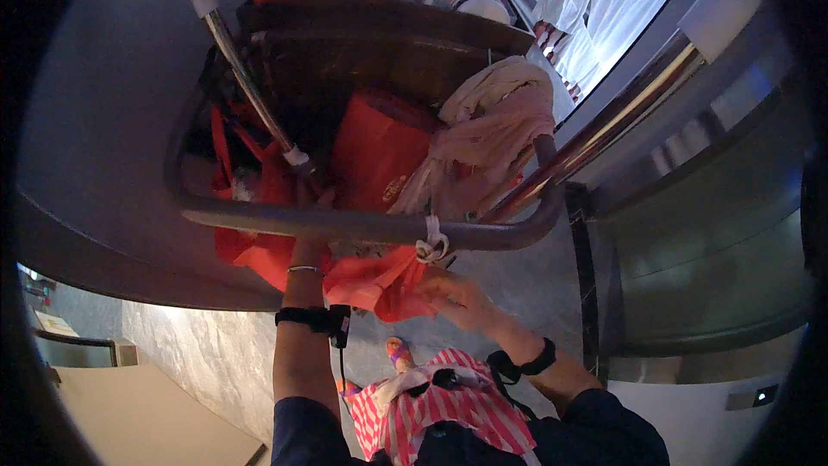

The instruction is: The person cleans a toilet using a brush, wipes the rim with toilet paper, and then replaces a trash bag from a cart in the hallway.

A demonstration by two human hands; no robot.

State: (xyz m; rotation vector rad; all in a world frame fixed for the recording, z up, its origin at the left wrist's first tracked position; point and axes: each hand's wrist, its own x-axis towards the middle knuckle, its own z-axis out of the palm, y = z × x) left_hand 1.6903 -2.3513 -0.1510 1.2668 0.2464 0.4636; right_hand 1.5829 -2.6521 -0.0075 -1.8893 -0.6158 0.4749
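A cart's dark tubular handle (pixel 362 223) crosses in front of me. My left hand (pixel 315 199) reaches in under this bar, at the lower end of a chrome pole (pixel 236 68). Its fingers are dim and partly hidden, so their grip is unclear. A red cloth bag (pixel 388 288) hangs below the bar, close to a knotted white cord (pixel 431 243) tied around the handle. My right hand (pixel 458 298), blurred, is at the bag's right side with bent fingers. Whether it pinches the fabric cannot be told. Behind the bar stands another red bag (pixel 381 142).
A pale rag (pixel 498 110) drapes over the cart's right side, beside a second shiny pole (pixel 601 129). Bottles and a white tub (pixel 482 6) crowd the cart top. A curved dark wall (pixel 110 142) rises at left. White sheets (pixel 595 26) cover things beyond the opening.
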